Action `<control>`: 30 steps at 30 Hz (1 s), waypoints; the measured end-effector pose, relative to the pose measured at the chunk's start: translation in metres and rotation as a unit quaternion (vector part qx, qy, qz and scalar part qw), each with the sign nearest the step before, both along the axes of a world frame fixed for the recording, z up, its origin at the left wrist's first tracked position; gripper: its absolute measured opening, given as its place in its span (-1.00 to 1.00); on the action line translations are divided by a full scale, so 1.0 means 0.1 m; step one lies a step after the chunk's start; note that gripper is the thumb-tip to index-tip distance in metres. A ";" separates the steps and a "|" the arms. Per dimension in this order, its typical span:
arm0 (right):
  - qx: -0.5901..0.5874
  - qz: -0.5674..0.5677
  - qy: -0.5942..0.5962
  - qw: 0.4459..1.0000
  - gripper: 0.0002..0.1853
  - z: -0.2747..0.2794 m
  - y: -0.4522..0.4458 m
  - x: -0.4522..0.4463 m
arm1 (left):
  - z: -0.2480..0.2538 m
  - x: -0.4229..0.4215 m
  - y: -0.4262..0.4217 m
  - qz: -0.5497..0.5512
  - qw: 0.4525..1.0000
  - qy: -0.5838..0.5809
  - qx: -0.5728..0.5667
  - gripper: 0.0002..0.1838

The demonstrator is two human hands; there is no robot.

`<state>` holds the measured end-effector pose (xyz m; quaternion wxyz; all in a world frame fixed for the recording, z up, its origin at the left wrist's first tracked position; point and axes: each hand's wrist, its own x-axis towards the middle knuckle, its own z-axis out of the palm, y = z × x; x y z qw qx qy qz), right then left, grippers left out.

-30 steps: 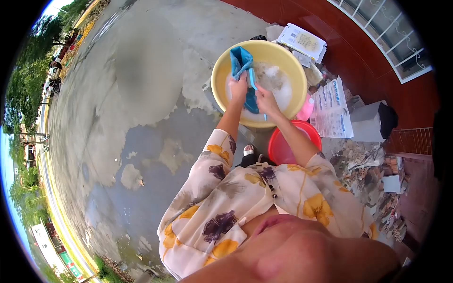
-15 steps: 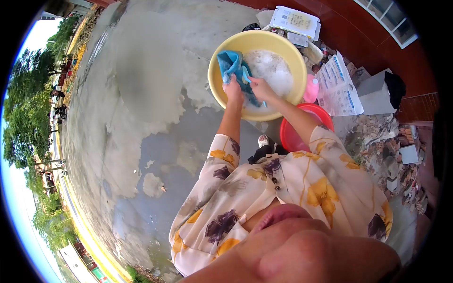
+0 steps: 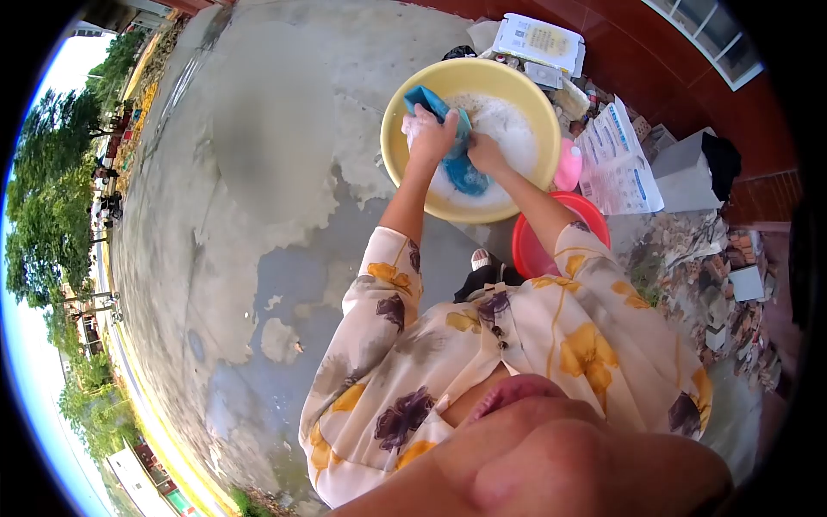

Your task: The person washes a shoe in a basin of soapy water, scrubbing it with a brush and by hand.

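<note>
Over the yellow basin (image 3: 395, 164), my left hand (image 3: 429, 134) is closed around the upper part of a wet blue cloth (image 3: 468, 179). White foam clings to its fingers. The cloth's lower end lies in the suds inside the basin. Beside the cloth, my right hand (image 3: 487, 154) is closed, with its fingertips against or behind the fabric. What it grips is hidden; the light-blue brush seen earlier cannot be made out clearly.
A red basin (image 3: 600, 211) and a pink bottle (image 3: 568, 164) stand right of the yellow basin. Beyond are a white printed sheet (image 3: 619, 164), a white box (image 3: 537, 41), a black item (image 3: 721, 164) and rubble (image 3: 711, 297). My shoe (image 3: 480, 258) shows below.
My left hand has turned over and moved slightly up and right, bunching the cloth. My right hand has moved a little right, and the brush it held has dropped from clear view.
</note>
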<state>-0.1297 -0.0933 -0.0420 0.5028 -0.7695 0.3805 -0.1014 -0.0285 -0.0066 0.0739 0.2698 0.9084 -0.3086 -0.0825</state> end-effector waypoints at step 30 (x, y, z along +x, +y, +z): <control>-0.062 0.114 -0.042 0.991 -0.61 0.56 0.34 -0.01 | -0.62 0.39 0.15 0.192 0.657 0.650 -0.330 -0.56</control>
